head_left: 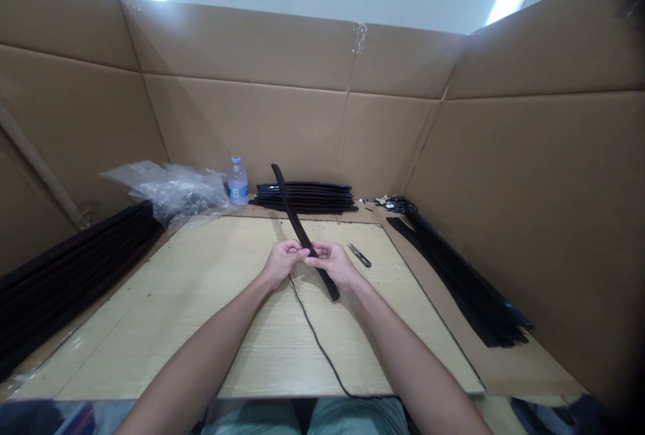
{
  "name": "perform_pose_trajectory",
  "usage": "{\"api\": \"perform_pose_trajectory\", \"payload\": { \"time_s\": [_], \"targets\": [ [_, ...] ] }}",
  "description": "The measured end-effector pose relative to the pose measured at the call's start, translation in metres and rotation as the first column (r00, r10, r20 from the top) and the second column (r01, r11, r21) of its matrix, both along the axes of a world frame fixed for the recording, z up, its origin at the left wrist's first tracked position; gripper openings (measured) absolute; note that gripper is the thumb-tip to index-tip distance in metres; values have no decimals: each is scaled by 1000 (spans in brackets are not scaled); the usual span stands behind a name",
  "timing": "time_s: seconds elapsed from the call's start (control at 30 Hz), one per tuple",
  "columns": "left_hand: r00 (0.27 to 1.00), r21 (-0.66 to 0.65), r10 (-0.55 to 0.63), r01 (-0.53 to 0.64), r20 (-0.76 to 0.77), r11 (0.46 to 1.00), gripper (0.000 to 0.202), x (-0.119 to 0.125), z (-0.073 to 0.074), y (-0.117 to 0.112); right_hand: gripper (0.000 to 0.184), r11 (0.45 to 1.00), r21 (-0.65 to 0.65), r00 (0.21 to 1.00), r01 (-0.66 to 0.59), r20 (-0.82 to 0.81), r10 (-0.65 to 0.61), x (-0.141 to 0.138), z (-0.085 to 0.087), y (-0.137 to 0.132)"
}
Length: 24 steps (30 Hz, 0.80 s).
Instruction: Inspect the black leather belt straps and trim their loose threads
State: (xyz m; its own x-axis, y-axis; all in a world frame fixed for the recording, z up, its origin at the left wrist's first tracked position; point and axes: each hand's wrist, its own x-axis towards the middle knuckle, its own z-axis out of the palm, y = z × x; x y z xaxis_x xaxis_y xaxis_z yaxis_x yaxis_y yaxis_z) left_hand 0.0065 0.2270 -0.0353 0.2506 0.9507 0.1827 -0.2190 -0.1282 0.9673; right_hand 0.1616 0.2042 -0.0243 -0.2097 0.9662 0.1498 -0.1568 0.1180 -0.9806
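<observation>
A long, narrow, slightly curved black strip [292, 212] slants across the middle of the table, raised in both hands. My left hand [283, 261] pinches it from the left, and my right hand [333, 263] grips it from the right, thumbs close together. The strip's lower end pokes out below my right hand. A thin dark cord [313, 331] trails from under my left hand to the table's front edge; whether the fingers hold it is hidden. Just right of my right hand lies a pair of small thread snips [359, 255].
Black strips are stacked at the back [305, 197], piled on the left [75, 280] and fanned on the right [453, 273]. Clear plastic bags [179, 189] and a water bottle [237, 183] stand back left. Tangled black cords [398, 204] lie back right. Cardboard walls [242, 112] enclose the table [201, 300].
</observation>
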Motion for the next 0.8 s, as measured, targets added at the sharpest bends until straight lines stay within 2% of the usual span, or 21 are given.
{"api": "perform_pose_trajectory", "payload": {
  "time_s": [0.1, 0.3, 0.47, 0.53, 0.6, 0.67, 0.8],
  "targets": [
    [1000, 12, -17, 17, -9, 1000, 31, 1, 1, -2, 39, 999, -1, 999, -34, 12, 34, 2, 1, -2],
    [996, -18, -82, 83, 14, 996, 30, 3, 3, -6, 38, 995, 8, 995, -99, 1, 99, 4, 9, -11],
    [1000, -28, -1, 1, 18, 1000, 29, 1, 2, -2, 27, 999, 32, 999, -22, -35, 23, 1, 10, -9],
    [1000, -30, 15, -14, 20, 999, 29, 1, 0, 0, 28, 1000, 23, 999, 20, -38, -19, 0, 9, -7],
    [1000, -29, 15, -15, 24, 999, 29, 1, -1, 1, 38, 999, 13, 998, 49, -35, -49, -1, 7, -6],
    [1000, -26, 6, -6, 26, 1000, 29, 2, -1, 2, 44, 999, 3, 999, 41, -25, -41, -2, 5, -5],
    [1000, -26, -6, 6, 18, 1000, 29, 3, -2, 1, 34, 1000, 4, 1000, -5, -16, 6, -3, 2, -4]
  ]
}}
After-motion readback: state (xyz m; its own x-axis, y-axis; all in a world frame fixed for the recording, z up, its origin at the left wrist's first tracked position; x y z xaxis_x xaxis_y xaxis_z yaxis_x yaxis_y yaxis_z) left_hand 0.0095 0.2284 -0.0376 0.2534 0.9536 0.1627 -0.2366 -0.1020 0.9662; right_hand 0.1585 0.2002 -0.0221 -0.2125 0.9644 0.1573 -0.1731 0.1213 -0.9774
